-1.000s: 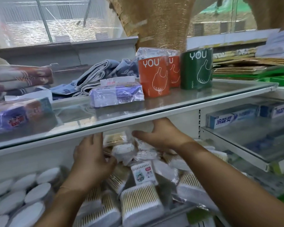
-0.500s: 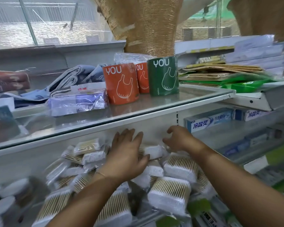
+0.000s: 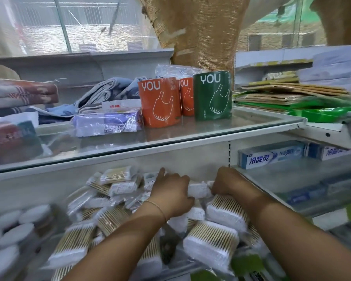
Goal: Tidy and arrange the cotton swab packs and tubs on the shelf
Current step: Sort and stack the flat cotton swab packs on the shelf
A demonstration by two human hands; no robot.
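Both hands are down in the lower shelf (image 3: 39, 185), right in the heap of cotton swab packs (image 3: 211, 240). The left hand (image 3: 170, 194) has its fingers curled onto a small white pack (image 3: 199, 190) at the far middle of the heap, index finger sticking out straight. The right hand (image 3: 228, 184) is just right of that pack and touching it. Its fingers are tucked under, so I can't tell if its grip has anything. The round white tubs (image 3: 34, 213) sit near left.

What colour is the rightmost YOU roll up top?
The roll is dark green; head view.
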